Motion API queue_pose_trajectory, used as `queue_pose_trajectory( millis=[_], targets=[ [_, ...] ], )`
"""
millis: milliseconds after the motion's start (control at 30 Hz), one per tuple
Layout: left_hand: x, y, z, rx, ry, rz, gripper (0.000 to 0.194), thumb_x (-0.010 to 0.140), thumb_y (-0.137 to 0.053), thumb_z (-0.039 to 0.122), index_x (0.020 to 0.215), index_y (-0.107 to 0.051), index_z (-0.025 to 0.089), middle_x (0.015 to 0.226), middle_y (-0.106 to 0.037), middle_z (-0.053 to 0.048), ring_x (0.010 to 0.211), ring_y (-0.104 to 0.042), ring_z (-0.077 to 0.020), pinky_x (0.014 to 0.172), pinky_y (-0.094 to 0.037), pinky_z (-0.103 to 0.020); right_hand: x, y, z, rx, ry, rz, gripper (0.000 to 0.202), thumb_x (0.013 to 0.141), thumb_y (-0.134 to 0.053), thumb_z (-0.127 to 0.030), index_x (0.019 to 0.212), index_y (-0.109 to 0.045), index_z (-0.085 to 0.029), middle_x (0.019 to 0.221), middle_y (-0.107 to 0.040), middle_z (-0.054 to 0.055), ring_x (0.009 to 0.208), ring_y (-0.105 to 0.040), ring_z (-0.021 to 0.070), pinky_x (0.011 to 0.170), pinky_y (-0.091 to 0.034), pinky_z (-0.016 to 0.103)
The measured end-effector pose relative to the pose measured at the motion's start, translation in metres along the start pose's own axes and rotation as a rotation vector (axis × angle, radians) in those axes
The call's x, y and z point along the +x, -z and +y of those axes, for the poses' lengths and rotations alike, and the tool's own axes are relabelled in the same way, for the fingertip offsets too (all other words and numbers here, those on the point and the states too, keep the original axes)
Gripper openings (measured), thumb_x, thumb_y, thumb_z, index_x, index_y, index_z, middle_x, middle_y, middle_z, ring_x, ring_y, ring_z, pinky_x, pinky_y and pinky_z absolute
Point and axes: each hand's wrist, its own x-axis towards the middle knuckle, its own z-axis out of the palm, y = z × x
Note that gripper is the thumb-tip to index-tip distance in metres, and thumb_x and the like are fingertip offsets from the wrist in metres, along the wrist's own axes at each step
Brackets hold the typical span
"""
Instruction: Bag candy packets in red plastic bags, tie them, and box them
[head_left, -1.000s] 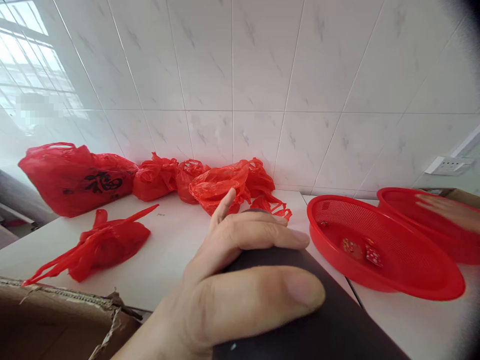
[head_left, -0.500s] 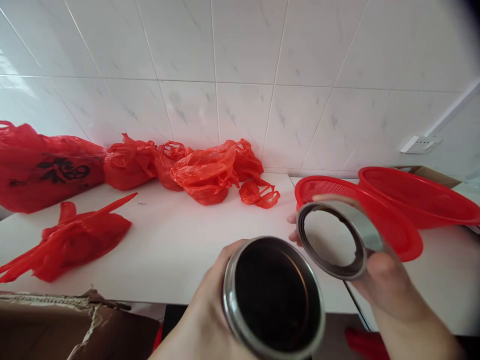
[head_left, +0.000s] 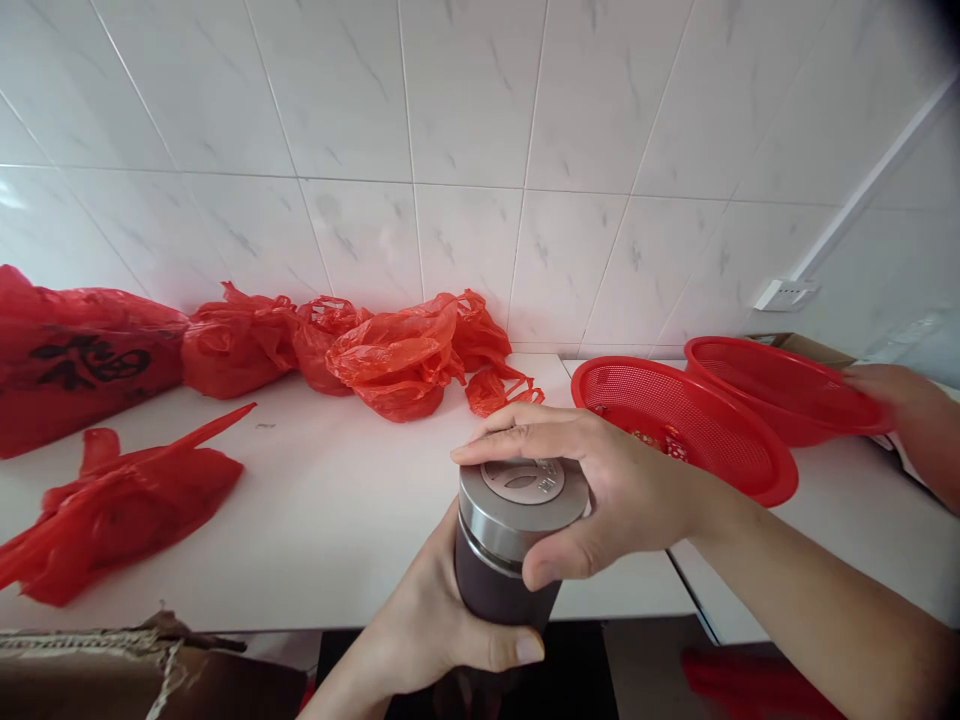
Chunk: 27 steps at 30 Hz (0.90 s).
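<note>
A dark canister with a bare metal rim stands upright in front of me, just over the table's near edge. My left hand is wrapped around its body, thumb across the front. On top sits a silver metal lid with a round raised emblem. My right hand grips this lid from above and the right side, fingers over the top and thumb at the front. Lid and canister touch; whether the lid is fully seated I cannot tell. The canister's inside is hidden.
Tied red plastic bags line the tiled wall, and another red bag lies at left. Red baskets stand at right, one with small items inside. Another person's hand reaches to the rear basket. A torn cardboard box is at lower left.
The lid, held apart with its hollow underside showing, has come over onto the canister. The canister has turned upright from facing me. Another person's hand has appeared at the right.
</note>
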Motion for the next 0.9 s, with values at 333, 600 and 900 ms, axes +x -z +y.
queue_pose_trajectory(
  millis=[333, 600, 900],
  targets=[
    [0.011, -0.004, -0.017, 0.111, -0.028, 0.257, 0.071, 0.065, -0.081, 0.027, 0.127, -0.047, 0.017, 0.125, -0.06, -0.013, 0.115, -0.055, -0.0321, 0.097, -0.045, -0.045, 0.014, -0.046, -0.025, -0.741, -0.343, 0.434, 0.054, 0.084, -0.05, -0.064, 0.114, -0.063, -0.021, 0.096, -0.063, 0.008, 0.086, -0.06, 0.0244, 0.066, -0.045, 0.035],
    [-0.001, 0.01, 0.003, 0.086, -0.004, 0.044, 0.086, 0.066, -0.08, 0.024, 0.14, -0.038, 0.022, 0.129, -0.059, -0.01, 0.118, -0.054, -0.0302, 0.1, -0.042, -0.042, 0.012, 0.021, -0.034, -0.388, -0.106, -0.181, 0.067, 0.078, -0.064, -0.057, 0.138, -0.044, -0.036, 0.121, -0.058, 0.002, 0.107, -0.057, 0.0211, 0.081, -0.045, 0.031],
    [0.005, 0.009, -0.002, 0.056, 0.051, 0.045, 0.09, 0.068, -0.079, 0.025, 0.144, -0.032, 0.021, 0.132, -0.057, -0.011, 0.123, -0.05, -0.0313, 0.103, -0.039, -0.045, 0.028, 0.01, -0.046, -0.682, -0.343, -0.165, 0.066, 0.074, -0.055, -0.069, 0.118, -0.057, -0.02, 0.104, -0.063, 0.011, 0.097, -0.059, 0.0313, 0.08, -0.043, 0.041]
  ],
)
